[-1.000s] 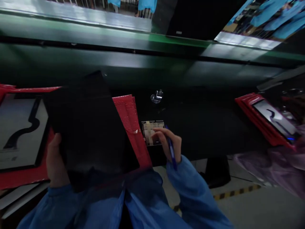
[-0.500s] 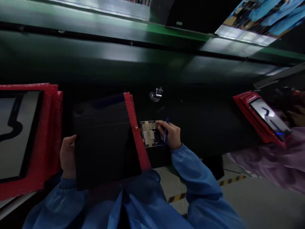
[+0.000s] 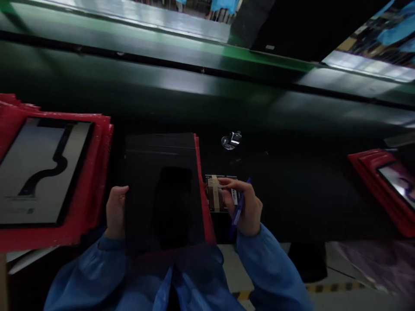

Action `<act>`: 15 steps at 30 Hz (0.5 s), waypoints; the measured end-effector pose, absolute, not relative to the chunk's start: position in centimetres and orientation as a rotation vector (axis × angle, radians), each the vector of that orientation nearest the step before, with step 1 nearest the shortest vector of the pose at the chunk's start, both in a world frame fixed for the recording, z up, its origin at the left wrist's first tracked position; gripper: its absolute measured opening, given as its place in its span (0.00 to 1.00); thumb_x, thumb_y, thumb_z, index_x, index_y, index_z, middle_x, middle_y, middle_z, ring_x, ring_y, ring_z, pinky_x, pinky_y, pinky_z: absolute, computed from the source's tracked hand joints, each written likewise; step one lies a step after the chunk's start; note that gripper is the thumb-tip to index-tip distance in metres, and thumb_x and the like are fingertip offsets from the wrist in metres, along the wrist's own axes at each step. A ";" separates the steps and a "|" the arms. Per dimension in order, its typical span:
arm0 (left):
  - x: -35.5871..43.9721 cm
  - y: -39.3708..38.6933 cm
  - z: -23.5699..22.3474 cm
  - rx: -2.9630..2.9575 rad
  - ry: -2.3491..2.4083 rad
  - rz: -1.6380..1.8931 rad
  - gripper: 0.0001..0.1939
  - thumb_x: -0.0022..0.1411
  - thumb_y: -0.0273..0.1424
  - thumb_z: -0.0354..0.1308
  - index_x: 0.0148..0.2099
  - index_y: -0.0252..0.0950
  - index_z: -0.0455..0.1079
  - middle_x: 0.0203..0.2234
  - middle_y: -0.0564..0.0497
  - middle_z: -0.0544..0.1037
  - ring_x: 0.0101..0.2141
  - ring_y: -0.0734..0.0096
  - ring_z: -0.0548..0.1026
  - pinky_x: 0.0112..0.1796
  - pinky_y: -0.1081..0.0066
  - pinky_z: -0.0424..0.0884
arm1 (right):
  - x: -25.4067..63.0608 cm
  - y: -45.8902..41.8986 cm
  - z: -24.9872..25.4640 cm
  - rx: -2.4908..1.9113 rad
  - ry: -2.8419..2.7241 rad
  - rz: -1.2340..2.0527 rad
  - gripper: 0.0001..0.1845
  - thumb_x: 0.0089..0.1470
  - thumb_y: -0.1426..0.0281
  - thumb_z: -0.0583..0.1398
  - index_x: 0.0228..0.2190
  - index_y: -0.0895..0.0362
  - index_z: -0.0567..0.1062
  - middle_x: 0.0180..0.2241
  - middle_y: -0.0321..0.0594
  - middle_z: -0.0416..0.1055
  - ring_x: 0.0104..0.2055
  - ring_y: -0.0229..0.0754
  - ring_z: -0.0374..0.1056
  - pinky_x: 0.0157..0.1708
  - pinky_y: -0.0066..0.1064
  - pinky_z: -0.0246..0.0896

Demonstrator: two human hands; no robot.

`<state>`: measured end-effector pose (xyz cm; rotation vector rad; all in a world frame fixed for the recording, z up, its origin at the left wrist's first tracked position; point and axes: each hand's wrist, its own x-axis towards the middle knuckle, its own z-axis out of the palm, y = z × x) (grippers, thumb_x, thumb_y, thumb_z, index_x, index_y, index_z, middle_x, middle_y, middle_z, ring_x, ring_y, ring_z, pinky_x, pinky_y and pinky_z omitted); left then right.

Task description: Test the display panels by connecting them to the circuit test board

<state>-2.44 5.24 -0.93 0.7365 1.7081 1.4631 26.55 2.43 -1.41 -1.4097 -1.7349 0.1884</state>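
Observation:
My left hand [image 3: 116, 211] grips the left edge of a flat black panel [image 3: 162, 190] that lies on a red sleeve [image 3: 204, 203] in front of me. My right hand [image 3: 244, 205] is closed around a blue pen [image 3: 239, 207], and its fingertips rest on a small taped card with labels [image 3: 216, 194] just right of the panel. Both arms wear blue sleeves.
A stack of red sleeves with a white screen panel bearing a black flex cable [image 3: 42, 172] lies at the left. Another red stack with a screen [image 3: 389, 190] sits at the far right. A small shiny metal clip [image 3: 231, 141] lies on the dark bench behind the card.
The black panel, held tilted up a second ago, now lies flat and square on the red sleeve. My right hand stays at the taped card, the pen tip now pointing down.

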 end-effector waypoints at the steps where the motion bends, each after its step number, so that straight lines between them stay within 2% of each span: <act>1: -2.4 5.2 -1.0 0.697 1.672 1.425 0.07 0.49 0.30 0.61 0.22 0.42 0.67 0.14 0.58 0.69 0.16 0.73 0.65 0.14 0.75 0.62 | 25.5 2.2 -0.7 -1.320 -1.767 0.268 0.08 0.62 0.71 0.60 0.43 0.53 0.67 0.45 0.44 0.80 0.46 0.44 0.78 0.43 0.35 0.74; 3: -2.4 5.0 -1.3 0.594 1.584 1.351 0.08 0.51 0.33 0.59 0.22 0.42 0.64 0.12 0.59 0.68 0.15 0.72 0.66 0.14 0.72 0.65 | 23.6 1.9 0.4 -1.165 -1.893 0.368 0.11 0.61 0.70 0.60 0.45 0.52 0.65 0.52 0.47 0.77 0.56 0.47 0.73 0.53 0.44 0.70; 6: -2.4 4.8 -1.8 0.503 1.519 1.317 0.09 0.49 0.34 0.58 0.23 0.42 0.61 0.12 0.60 0.69 0.14 0.71 0.66 0.16 0.70 0.68 | 21.7 1.9 1.5 -1.062 -2.083 0.317 0.12 0.61 0.68 0.61 0.45 0.52 0.64 0.54 0.47 0.76 0.61 0.49 0.68 0.62 0.50 0.60; 11: -2.1 4.3 -2.0 0.524 1.505 1.347 0.08 0.48 0.35 0.59 0.25 0.43 0.62 0.13 0.61 0.71 0.15 0.72 0.68 0.19 0.71 0.68 | 19.7 2.4 1.3 -1.230 -2.079 0.001 0.13 0.60 0.70 0.62 0.45 0.52 0.66 0.56 0.46 0.75 0.63 0.51 0.65 0.66 0.52 0.51; 15: -2.0 4.3 -1.7 0.657 1.522 1.382 0.09 0.45 0.35 0.59 0.25 0.43 0.59 0.13 0.62 0.71 0.15 0.70 0.69 0.18 0.70 0.68 | 18.0 2.3 1.5 -1.181 -2.154 0.058 0.11 0.62 0.68 0.60 0.46 0.53 0.67 0.57 0.45 0.74 0.65 0.50 0.63 0.68 0.51 0.49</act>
